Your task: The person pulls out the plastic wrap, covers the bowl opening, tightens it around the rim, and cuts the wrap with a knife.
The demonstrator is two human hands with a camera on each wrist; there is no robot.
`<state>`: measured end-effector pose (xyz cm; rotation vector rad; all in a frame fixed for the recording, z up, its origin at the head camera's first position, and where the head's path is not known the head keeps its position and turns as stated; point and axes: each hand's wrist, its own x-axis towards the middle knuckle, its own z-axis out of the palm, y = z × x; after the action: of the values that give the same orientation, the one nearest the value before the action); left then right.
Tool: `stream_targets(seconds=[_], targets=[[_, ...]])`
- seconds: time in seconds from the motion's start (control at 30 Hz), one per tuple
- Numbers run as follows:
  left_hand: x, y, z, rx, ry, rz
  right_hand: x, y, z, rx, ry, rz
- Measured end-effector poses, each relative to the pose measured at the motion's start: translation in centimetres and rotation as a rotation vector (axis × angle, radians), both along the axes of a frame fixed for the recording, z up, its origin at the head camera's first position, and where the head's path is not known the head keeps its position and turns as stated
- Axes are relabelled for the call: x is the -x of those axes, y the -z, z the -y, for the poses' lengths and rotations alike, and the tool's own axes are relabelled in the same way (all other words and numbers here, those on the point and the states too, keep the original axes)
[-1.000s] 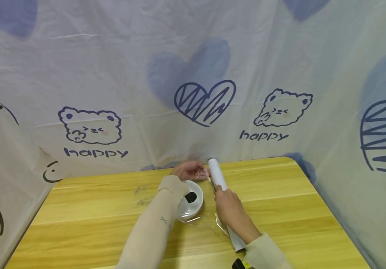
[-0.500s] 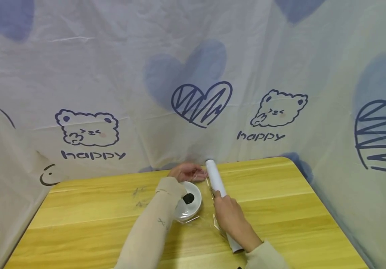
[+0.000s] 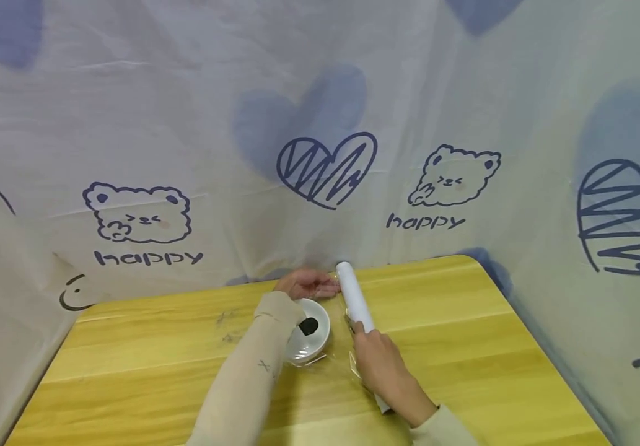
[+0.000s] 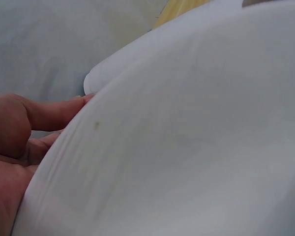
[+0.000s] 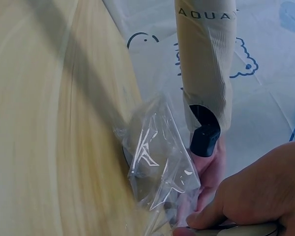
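A white bowl (image 3: 324, 337) stands on the table, with clear plastic wrap (image 5: 162, 162) stretched over and beside it. My left hand (image 3: 307, 284) is behind the bowl, fingertips at the wrap's far edge near the roll; in the left wrist view the bowl (image 4: 177, 132) hides part of those fingers (image 4: 59, 113). The white wrap roll (image 3: 354, 296) lies lengthwise to the bowl's right. My right hand (image 3: 382, 364) lies over the roll's near half and grips a slim tool (image 5: 241, 230) with a metallic tip, mostly hidden by the hand.
The yellow wood-grain table (image 3: 464, 334) ends at a hanging cloth (image 3: 230, 124) with hearts and bears on it. Cloth also encloses the left and right sides. The left sleeve (image 3: 247, 371) passes close by the bowl, a black wrist camera (image 3: 309, 326) showing above it.
My right hand has slid slightly along the roll toward its near end, with the tool. The left hand stays behind the bowl. The head view has shifted a little.
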<state>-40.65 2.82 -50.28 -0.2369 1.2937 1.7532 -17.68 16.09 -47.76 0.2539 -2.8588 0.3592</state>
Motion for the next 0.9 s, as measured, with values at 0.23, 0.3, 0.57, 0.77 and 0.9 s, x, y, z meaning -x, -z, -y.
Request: stream_targets(seconds=[0.23, 0.3, 0.57, 0.77, 0.9], targets=[[0.2, -0.1, 0.1, -0.002, -0.027, 0.016, -0.7, -0.3, 0.3, 0.016, 0.016, 0.045], [0.1, -0.2, 0.0, -0.003, -0.027, 0.016, -1.0, -0.5, 0.2, 0.017, 0.026, 0.053], [0.1, -0.1, -0.2, 0.029, -0.036, -0.007, -2.2, -0.6, 0.3, 0.0, 0.014, 0.023], [0.3, 0.0, -0.2, 0.042, -0.043, -0.007, -3.0, -0.8, 0.4, 0.014, -0.008, 0.048], [0.4, -0.1, -0.1, 0.035, -0.041, 0.001, -3.4, -1.0, 0.5, 0.025, 0.002, 0.065]])
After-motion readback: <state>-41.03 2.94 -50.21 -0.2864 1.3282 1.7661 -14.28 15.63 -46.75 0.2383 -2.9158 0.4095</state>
